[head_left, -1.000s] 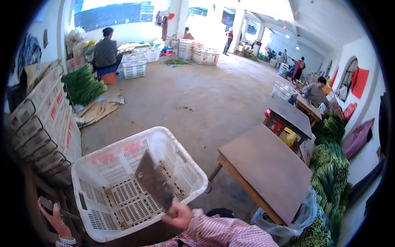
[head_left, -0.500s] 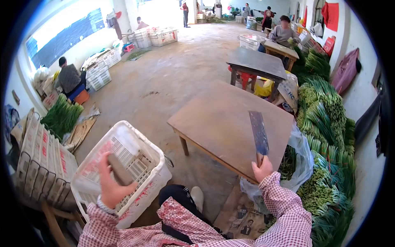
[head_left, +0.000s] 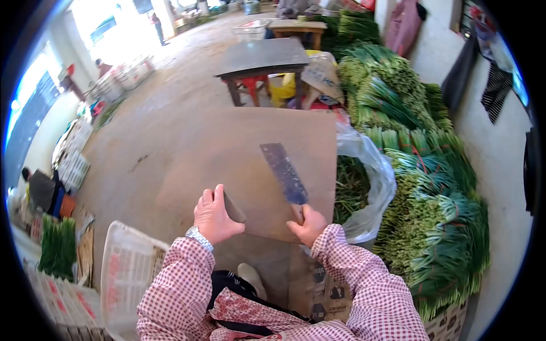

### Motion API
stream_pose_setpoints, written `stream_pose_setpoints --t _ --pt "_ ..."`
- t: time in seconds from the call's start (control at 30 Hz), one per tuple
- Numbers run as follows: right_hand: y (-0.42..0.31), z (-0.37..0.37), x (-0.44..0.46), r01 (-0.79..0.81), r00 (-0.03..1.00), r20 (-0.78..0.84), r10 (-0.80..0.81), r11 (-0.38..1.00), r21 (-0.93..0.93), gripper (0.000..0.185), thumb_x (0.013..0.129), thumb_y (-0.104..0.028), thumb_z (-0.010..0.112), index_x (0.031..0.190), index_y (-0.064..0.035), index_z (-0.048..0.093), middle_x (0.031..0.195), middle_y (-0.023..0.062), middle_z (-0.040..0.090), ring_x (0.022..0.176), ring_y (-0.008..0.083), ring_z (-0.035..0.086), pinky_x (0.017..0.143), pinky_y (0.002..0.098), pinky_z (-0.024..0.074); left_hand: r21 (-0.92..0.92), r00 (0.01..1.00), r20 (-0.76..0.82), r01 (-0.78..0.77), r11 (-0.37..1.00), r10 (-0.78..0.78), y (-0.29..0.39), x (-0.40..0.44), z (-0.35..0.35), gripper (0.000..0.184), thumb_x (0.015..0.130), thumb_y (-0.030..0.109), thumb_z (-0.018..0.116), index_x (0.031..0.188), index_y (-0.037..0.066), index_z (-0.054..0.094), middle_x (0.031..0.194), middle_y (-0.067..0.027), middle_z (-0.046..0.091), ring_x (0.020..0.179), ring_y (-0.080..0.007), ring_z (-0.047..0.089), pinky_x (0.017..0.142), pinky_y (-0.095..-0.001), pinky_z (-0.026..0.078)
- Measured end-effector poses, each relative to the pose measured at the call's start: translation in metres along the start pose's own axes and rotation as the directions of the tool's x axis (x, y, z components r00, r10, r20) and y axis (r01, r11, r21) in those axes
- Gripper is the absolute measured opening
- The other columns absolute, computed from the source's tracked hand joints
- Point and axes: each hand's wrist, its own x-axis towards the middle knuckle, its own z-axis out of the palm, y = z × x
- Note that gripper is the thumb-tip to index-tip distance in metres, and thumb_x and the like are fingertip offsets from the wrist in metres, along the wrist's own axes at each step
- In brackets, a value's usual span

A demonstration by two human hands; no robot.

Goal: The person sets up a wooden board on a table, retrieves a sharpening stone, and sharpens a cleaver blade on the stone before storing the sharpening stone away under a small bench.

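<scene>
My right hand [head_left: 311, 225] is closed around the wooden handle of a broad-bladed knife [head_left: 282, 170], its long rectangular dark blade spotted with pale marks. The blade points forward over a brown wooden table [head_left: 250, 131]; whether it touches the top I cannot tell. My left hand [head_left: 215, 219] grips a grey-brown whetstone-like block [head_left: 234, 209] near the table's front edge, with the thumb stretched toward the knife. Part of the block is hidden behind the fingers.
Bundled green stalks [head_left: 432, 210] are piled along the right wall. A clear plastic bag [head_left: 378, 187] with greens hangs beside the table. White crates [head_left: 122, 261] stand at lower left. Beyond are a dark table [head_left: 261, 55] and a person [head_left: 42, 190] seated far left.
My view has turned right. My left hand has moved from above the white crate to the table's front edge, carrying the block. My right hand still holds the knife over the table.
</scene>
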Motion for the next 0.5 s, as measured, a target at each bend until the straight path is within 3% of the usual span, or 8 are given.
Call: stream_pose_setpoints --t 0.07,0.23,0.33,0.5 --pt "-0.002 0.000 -0.002 0.000 1.000 -0.019 0.001 0.999 0.046 0.041 0.073 -0.035 0.064 0.088 0.0011 0.050 0.077 0.0236 0.058 0.076 0.0396 0.057 0.066 0.0434 0.0447 0.087 0.999 0.047 -0.027 0.996 0.023 0.010 0.023 0.013 0.096 0.049 0.035 0.073 0.127 0.001 0.029 0.110 -0.0167 0.042 0.104 -0.0319 0.043 0.088 -0.0428 0.039" --pt "0.009 0.010 0.000 0.068 0.993 -0.095 -0.064 0.997 0.044 0.046 0.071 -0.038 0.065 0.092 0.0000 0.050 0.079 0.0236 0.058 0.076 0.0404 0.057 0.067 0.0441 0.0448 0.104 0.985 0.053 -0.168 0.980 0.164 0.030 0.060 0.040 0.098 0.048 0.039 0.073 0.126 0.000 0.029 0.112 -0.0192 0.043 0.104 -0.0353 0.045 0.089 -0.0426 0.039" --pt "-0.001 0.001 -0.002 0.029 0.997 -0.070 -0.025 0.998 0.059 0.046 0.071 -0.038 0.066 0.092 0.0001 0.052 0.080 0.0219 0.060 0.077 0.0381 0.058 0.068 0.0418 0.0456 -0.007 0.964 0.191 -0.188 0.982 0.186 0.029 0.068 0.055 0.102 0.050 0.044 0.073 0.130 0.000 0.028 0.118 -0.0209 0.044 0.113 -0.0347 0.043 0.095 -0.0409 0.035" --pt "0.010 0.005 0.000 0.014 0.999 -0.043 -0.011 0.997 0.070 0.046 0.071 -0.037 0.066 0.093 0.0010 0.052 0.079 0.0208 0.060 0.076 0.0359 0.059 0.067 0.0400 0.0453 -0.142 0.957 0.033 -0.282 0.949 0.289 0.007 0.067 0.076 0.096 0.053 0.048 0.073 0.127 0.001 0.034 0.120 -0.0164 0.045 0.114 -0.0318 0.042 0.100 -0.0400 0.030"
